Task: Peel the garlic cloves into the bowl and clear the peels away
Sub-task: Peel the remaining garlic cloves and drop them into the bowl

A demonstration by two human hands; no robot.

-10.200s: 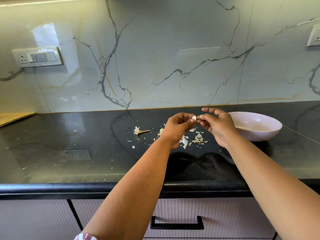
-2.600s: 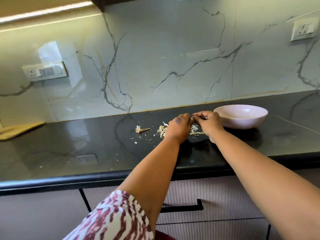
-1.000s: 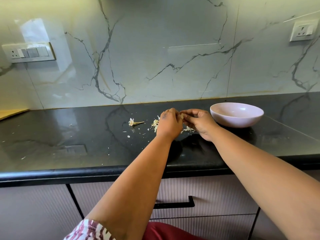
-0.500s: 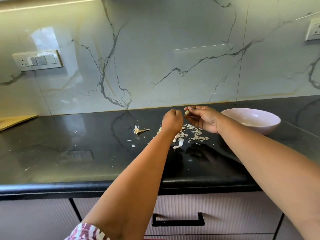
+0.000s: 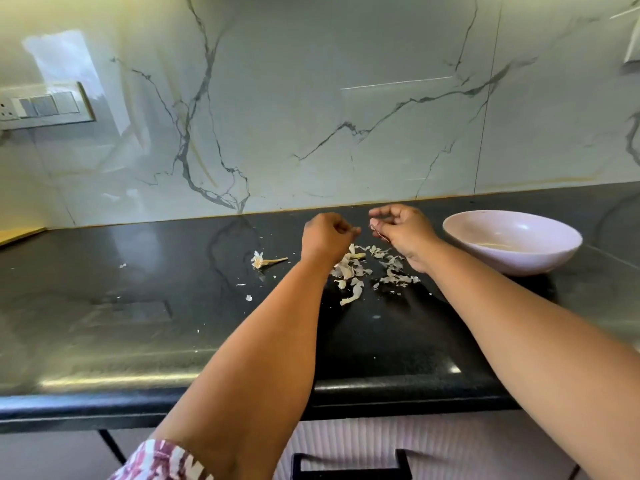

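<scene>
Seen from the head camera, both hands are raised over a black counter (image 5: pixel 138 323), close together but apart. The left hand (image 5: pixel 323 237) has its fingers curled in; whether it pinches anything I cannot tell. The right hand (image 5: pixel 401 230) curls its fingers round a small thing (too small to name, perhaps a garlic clove). Below them lies a scatter of peels (image 5: pixel 367 271), with a garlic stem (image 5: pixel 266 260) to their left. The bowl (image 5: pixel 512 244) sits just right of the right hand.
</scene>
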